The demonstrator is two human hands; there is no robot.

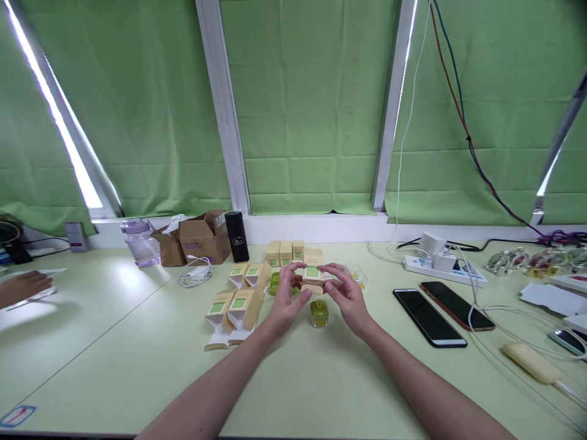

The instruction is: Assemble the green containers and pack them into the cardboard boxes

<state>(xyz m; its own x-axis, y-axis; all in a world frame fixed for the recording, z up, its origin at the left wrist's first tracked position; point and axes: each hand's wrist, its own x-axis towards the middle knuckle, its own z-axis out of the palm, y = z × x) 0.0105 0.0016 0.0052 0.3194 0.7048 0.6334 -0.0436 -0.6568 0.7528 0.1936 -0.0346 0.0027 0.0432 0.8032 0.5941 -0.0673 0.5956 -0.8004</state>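
Note:
Between my two hands is a small cream carton (pixel 313 275) with a green square on its face and a loose flap at its lower edge. My left hand (pixel 288 290) grips its left side, and my right hand (pixel 345 294) has its fingers on the right side. Just below, a small glass jar with a green lid (pixel 320 313) stands on the table. Left of my hands lie several open cream cartons (pixel 245 305) with flaps out. More cartons (pixel 285 252) stand upright behind. Green lids (pixel 274 283) show partly behind my left hand.
Two phones (pixel 430 318), a power strip (pixel 444 272) and white cables lie to the right. At the back left are a purple water jug (pixel 141 244), a cardboard box (pixel 204 238) and a black tumbler (pixel 236 237). Another person's hand (pixel 26 287) is at the far left.

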